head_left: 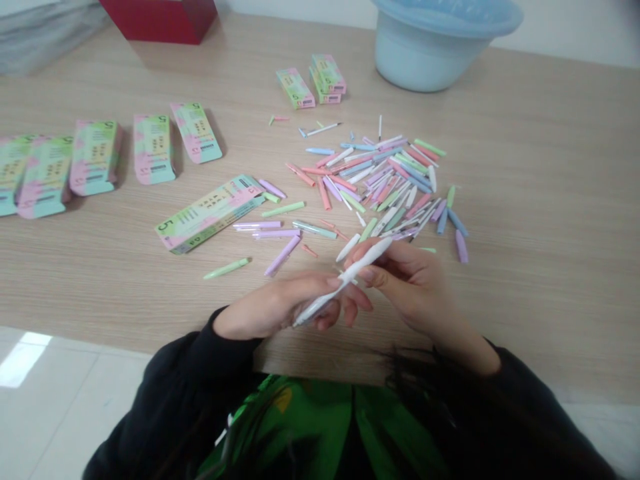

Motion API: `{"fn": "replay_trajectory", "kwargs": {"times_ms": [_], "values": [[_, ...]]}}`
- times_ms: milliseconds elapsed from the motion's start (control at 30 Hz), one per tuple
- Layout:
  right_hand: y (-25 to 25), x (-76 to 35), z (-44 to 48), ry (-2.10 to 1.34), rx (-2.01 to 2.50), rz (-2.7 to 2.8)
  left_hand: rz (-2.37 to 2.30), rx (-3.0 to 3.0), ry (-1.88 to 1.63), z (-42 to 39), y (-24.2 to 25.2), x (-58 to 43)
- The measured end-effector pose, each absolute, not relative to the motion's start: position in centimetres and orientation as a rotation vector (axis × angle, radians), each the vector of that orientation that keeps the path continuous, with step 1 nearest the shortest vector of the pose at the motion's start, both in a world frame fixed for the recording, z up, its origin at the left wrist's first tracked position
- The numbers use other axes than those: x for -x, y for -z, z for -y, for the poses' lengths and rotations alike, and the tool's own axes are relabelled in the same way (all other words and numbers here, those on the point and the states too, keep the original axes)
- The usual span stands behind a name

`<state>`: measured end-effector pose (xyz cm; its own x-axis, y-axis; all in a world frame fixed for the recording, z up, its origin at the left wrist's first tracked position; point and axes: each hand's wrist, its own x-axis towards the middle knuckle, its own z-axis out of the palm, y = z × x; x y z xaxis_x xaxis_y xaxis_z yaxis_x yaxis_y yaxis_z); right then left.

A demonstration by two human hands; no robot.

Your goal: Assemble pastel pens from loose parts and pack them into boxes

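Note:
A white pen (369, 259) slants across both hands just above the table's near edge. My left hand (280, 303) grips its lower end between thumb and fingers. Higher up, the thumb and fingers of my right hand (410, 280) pinch the same pen. Whether it is one piece or two parts meeting between the hands, I cannot tell. Just beyond the fingers lies a loose pile of pen parts (383, 177) in white, pink, purple, green, blue and red. A white pen piece (347, 247) rests close to my right fingertips.
A long pastel box (213, 210) lies left of the pile, near a green pen piece (227, 268). Several similar boxes (95, 157) line the left side. More small boxes (295, 88) sit farther back. Behind stand a red box (163, 20) and a blue basin (425, 60).

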<state>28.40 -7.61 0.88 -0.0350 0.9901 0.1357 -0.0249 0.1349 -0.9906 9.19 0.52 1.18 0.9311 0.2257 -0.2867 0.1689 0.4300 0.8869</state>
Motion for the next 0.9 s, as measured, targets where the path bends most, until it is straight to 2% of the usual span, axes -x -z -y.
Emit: {"fn": "replay_trajectory", "kwargs": {"times_ms": [233,433,600,800,900], "values": [[-0.68,-28.37,7.58,-1.019,1.148,1.303,-0.460,-1.221,-0.177,-0.68,-1.31,-8.98],[-0.32,-28.31,7.24,-1.030,1.099,1.302,-0.504,-1.145,-0.131,-0.68,-1.23,-8.91],[-0.66,-28.10,7.23,-0.991,1.089,1.267,-0.543,-1.359,-0.318,-0.94,-1.27,-9.00],[-0.50,-28.16,7.28,-0.988,1.132,1.242,-0.464,-1.140,-0.142,-0.65,-1.22,-8.81],[-0.66,-28.18,7.31,-0.966,1.140,1.232,-0.541,-1.155,-0.184,-0.67,-1.26,-8.92]]}}
